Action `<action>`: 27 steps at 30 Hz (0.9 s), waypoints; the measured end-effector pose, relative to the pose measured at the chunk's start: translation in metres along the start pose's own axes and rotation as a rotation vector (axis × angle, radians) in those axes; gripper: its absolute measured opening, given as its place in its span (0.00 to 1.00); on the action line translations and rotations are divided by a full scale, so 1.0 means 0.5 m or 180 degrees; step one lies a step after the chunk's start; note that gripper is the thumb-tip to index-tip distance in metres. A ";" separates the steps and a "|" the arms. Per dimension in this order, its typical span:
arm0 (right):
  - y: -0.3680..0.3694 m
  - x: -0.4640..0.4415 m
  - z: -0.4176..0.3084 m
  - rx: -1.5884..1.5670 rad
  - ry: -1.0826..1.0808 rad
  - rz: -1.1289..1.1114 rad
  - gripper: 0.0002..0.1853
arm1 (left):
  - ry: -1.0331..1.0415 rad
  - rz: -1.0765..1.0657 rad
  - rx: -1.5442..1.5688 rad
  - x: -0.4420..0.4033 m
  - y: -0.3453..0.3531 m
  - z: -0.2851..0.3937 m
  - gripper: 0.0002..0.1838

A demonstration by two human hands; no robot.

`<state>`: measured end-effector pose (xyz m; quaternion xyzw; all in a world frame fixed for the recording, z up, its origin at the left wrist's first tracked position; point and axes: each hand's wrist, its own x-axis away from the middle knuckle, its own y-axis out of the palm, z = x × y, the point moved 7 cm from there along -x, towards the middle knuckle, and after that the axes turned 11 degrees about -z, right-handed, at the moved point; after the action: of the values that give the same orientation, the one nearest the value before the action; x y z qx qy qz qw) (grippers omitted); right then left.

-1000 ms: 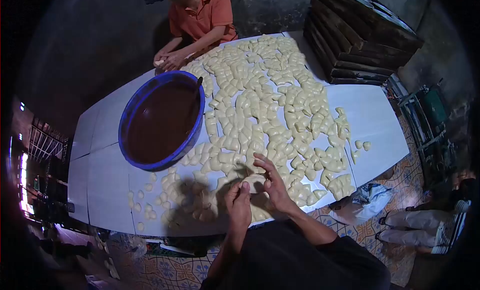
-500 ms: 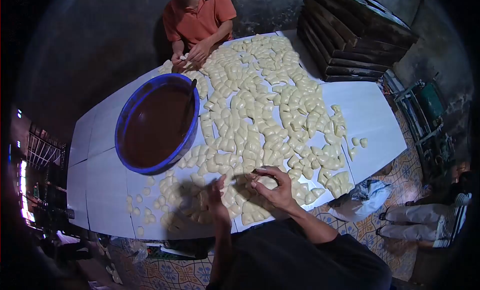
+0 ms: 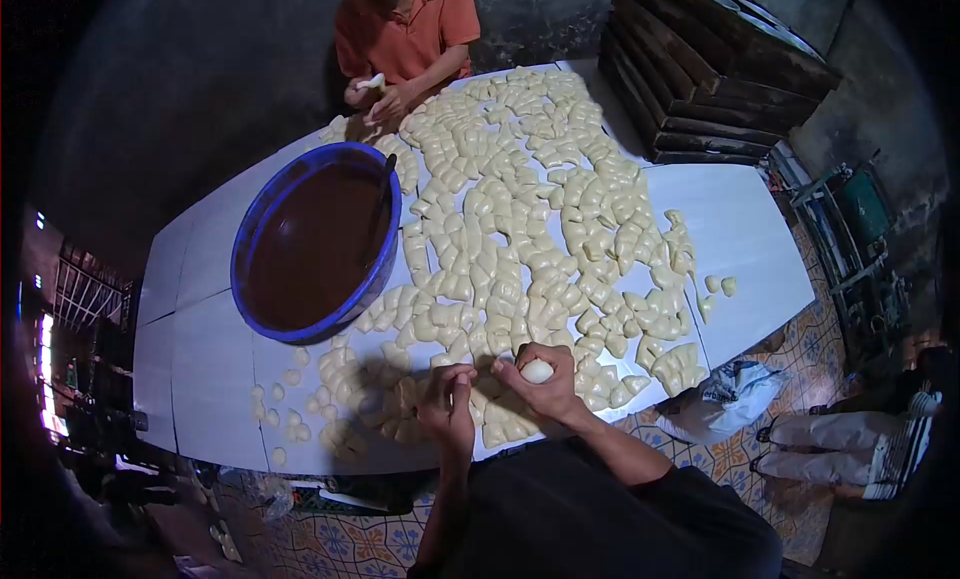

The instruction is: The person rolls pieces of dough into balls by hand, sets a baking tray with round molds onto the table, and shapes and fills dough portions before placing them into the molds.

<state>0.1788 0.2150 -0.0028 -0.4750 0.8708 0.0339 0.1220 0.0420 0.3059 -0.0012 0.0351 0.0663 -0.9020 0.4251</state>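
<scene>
My right hand (image 3: 556, 389) is closed round a smooth, pale dough ball (image 3: 537, 371), which shows between thumb and fingers. Close beside it, to the left, my left hand (image 3: 450, 409) has its fingers curled in and the thumb pressed on them; whatever is in it is hidden. Both hands are over the near edge of the white table (image 3: 205, 349). Under and beyond them lie many cut pieces of pale dough (image 3: 490, 219), packed in rows. A few rounder dough pieces (image 3: 293, 377) lie apart at the left.
A blue tub (image 3: 243, 304) of brown filling (image 3: 315, 249) stands on the left, a dark-handled utensil (image 3: 383, 191) leaning inside. Across the table a person in an orange shirt (image 3: 425, 29) handles dough. Stacked dark trays (image 3: 700, 89) are at the back right; a white sack (image 3: 725, 399) is on the floor.
My right hand has closed and turned so that the dough ball shows. My left hand's fingers have curled in. The other person's hands have lifted a pale piece slightly.
</scene>
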 end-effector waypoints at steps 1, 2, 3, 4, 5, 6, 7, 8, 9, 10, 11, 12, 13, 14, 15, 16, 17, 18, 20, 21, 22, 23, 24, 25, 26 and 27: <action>0.000 0.000 0.000 -0.0062 -0.0124 0.0054 0.15 | 0.0099 -0.0047 -0.0081 0.000 0.003 0.007 0.05; 0.001 -0.002 -0.001 -0.0124 -0.0249 0.0108 0.14 | 0.0126 -0.0053 -0.0213 0.001 0.004 0.012 0.05; 0.001 -0.001 -0.001 -0.0189 -0.0372 0.0164 0.14 | 0.0150 -0.0061 -0.0347 0.004 0.006 0.016 0.04; 0.004 -0.001 0.008 -0.0114 -0.0279 0.0085 0.13 | 0.0173 -0.0070 -0.0482 0.007 0.009 0.022 0.04; 0.004 0.000 0.012 -0.0110 -0.0190 0.0102 0.13 | 0.0324 -0.0117 -0.0566 0.008 0.014 0.035 0.04; 0.006 -0.001 0.011 -0.0106 -0.0101 0.0118 0.13 | 0.0476 -0.0164 -0.0650 0.008 0.020 0.052 0.04; 0.008 -0.001 0.010 -0.0102 -0.0010 0.0132 0.13 | 0.0625 -0.0209 -0.0733 0.010 0.027 0.070 0.04; 0.010 0.001 0.015 -0.0209 0.0153 0.0204 0.11 | 0.0669 -0.0263 -0.0871 0.011 0.035 0.087 0.06; 0.014 0.003 0.019 -0.0323 0.0167 0.0126 0.10 | 0.0730 -0.0352 -0.0939 0.010 0.046 0.104 0.07; 0.016 0.005 0.027 -0.0440 0.0179 0.0046 0.10 | 0.0793 -0.0440 -0.1010 0.006 0.058 0.120 0.09; 0.016 0.008 0.037 -0.0555 0.0194 -0.0030 0.09 | 0.0853 -0.0532 -0.1079 0.005 0.067 0.129 0.10; 0.020 0.009 0.051 -0.0945 -0.0029 -0.0261 0.09 | 0.0910 -0.0624 -0.1096 0.004 0.073 0.123 0.15; 0.023 0.009 0.061 -0.0810 0.0050 -0.0317 0.09 | 0.0918 -0.0796 -0.1240 0.002 0.083 0.124 0.16; 0.027 0.008 0.065 -0.0672 0.0124 -0.0369 0.09 | 0.0931 -0.0970 -0.1383 -0.001 0.092 0.126 0.16; 0.030 0.011 0.070 -0.0535 0.0206 -0.0420 0.10 | 0.0935 -0.1146 -0.1524 -0.001 0.102 0.126 0.17; 0.032 0.012 0.061 -0.0401 0.0067 -0.0451 0.10 | 0.0891 -0.1185 -0.1616 -0.002 0.106 0.115 0.18; 0.034 0.010 0.061 -0.0269 0.0106 -0.0513 0.09 | 0.0894 -0.1136 -0.1633 -0.003 0.105 0.103 0.18; 0.035 0.009 0.062 -0.0136 0.0145 -0.0576 0.09 | 0.0898 -0.1085 -0.1650 -0.001 0.103 0.088 0.17; 0.039 0.009 0.076 0.0286 0.0137 -0.0971 0.15 | 0.0727 -0.0967 -0.1518 0.001 0.094 0.066 0.17; 0.039 0.008 0.075 0.0411 0.0095 -0.0941 0.19 | 0.0550 -0.0905 -0.1368 0.003 0.089 0.054 0.17; 0.041 0.002 0.067 0.0537 0.0051 -0.0914 0.24 | 0.0372 -0.0838 -0.1217 0.002 0.084 0.045 0.16; 0.042 -0.005 0.056 0.0664 0.0006 -0.0893 0.28 | 0.0273 -0.0782 -0.1283 0.000 0.080 0.043 0.16; 0.044 -0.010 0.028 0.1142 -0.0234 -0.0847 0.34 | 0.0166 -0.0727 -0.1347 -0.002 0.075 0.041 0.17; 0.042 -0.010 0.031 0.1026 -0.0174 -0.0817 0.34 | 0.0058 -0.0668 -0.1411 -0.002 0.071 0.041 0.17; 0.040 -0.012 0.033 0.0909 -0.0119 -0.0789 0.34 | -0.0268 -0.0633 -0.0946 -0.001 0.067 0.029 0.21; 0.039 -0.013 0.036 0.0788 -0.0067 -0.0756 0.34 | -0.0077 -0.0458 -0.1071 -0.003 0.061 0.041 0.22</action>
<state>0.1693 0.2342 -0.0196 -0.5554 0.8048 -0.0832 0.1919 0.0663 0.2845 0.0166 -0.0522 0.2135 -0.9067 0.3601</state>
